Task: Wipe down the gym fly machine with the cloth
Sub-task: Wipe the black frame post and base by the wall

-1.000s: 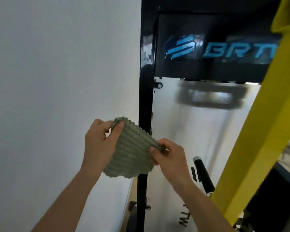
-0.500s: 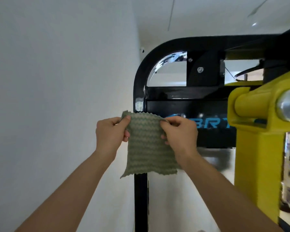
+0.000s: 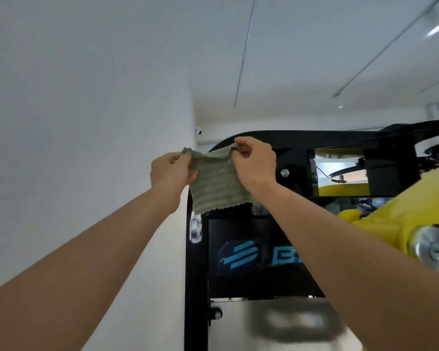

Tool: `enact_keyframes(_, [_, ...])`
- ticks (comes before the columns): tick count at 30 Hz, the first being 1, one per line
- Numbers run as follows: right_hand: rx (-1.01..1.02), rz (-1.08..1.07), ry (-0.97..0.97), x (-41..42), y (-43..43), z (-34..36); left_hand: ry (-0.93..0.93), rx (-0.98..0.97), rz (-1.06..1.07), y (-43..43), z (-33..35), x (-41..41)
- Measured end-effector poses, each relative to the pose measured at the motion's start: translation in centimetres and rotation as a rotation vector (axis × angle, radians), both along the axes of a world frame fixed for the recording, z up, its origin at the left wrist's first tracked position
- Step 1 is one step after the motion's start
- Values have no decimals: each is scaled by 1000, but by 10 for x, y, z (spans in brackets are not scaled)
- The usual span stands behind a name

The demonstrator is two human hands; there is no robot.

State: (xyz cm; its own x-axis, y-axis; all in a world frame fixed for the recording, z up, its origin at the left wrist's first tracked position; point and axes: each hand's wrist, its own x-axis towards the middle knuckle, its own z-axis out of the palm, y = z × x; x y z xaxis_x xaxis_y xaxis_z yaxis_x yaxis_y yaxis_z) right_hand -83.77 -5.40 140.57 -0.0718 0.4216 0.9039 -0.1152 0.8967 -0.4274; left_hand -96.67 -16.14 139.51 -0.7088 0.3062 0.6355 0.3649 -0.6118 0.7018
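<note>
A grey-green ribbed cloth (image 3: 216, 184) hangs spread between both raised hands, in front of the curved top corner of the fly machine's black frame (image 3: 194, 274). My left hand (image 3: 169, 173) pinches its upper left corner. My right hand (image 3: 255, 162) pinches the upper right corner, close to the frame's top bar (image 3: 327, 138). The cloth's lower edge dangles free over the frame's upright. I cannot tell whether the cloth touches the frame.
A white wall (image 3: 86, 122) runs close along the left of the machine. A yellow arm (image 3: 403, 224) with a silver pivot cap (image 3: 431, 245) juts in from the right. A black panel with a blue logo (image 3: 241, 254) sits below the cloth. The ceiling is above.
Both hands have lifted the cloth from mid-upright level to the frame's top corner, and my view has tilted upward. The cloth went from bunched to stretched out between the hands.
</note>
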Motion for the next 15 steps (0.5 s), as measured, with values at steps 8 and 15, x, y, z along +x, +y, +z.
enact_keyframes(8, [142, -128, -332, -11, 32, 46, 486, -256, 152, 35, 29, -11])
enact_keyframes(15, [233, -321, -452, 21, 70, 87, 743, -291, 269, 65, 49, -20])
